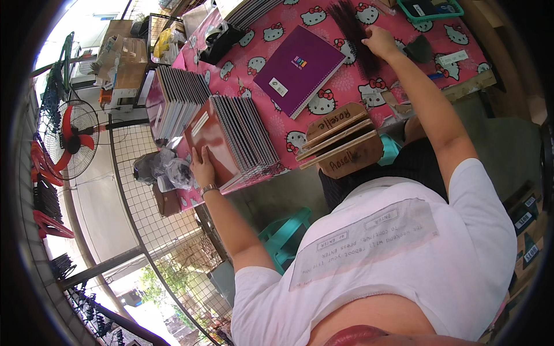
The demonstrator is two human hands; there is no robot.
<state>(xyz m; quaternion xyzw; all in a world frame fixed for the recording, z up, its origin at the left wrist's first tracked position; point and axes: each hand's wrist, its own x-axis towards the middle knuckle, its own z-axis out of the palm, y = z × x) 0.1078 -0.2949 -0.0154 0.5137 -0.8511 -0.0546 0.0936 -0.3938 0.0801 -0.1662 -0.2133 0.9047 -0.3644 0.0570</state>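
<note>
My left hand (pixel 202 167) lies with its fingers apart on the reddish-brown cover of a stack of spiral-bound notebooks (pixel 245 135) at the table's left front. At the far right, my right hand (pixel 381 44) has its fingers curled at the edge of a bundle of thin dark binding coils (pixel 353 32); the fingertips partly merge with the bundle. Between the hands a purple notebook (pixel 300 72) lies flat, a row of punched holes along its near right edge. A wooden holder (pixel 340 141) with upright boards and handwriting stands at the table's front edge.
A second notebook stack (pixel 179 101) and a black tape dispenser (pixel 220 43) stand at the left. More notebooks (pixel 248 10) lie at the back. A green tray (pixel 430 8) sits back right, near a dark green piece (pixel 419 50). Plastic bags (pixel 167 168) lie at the left edge.
</note>
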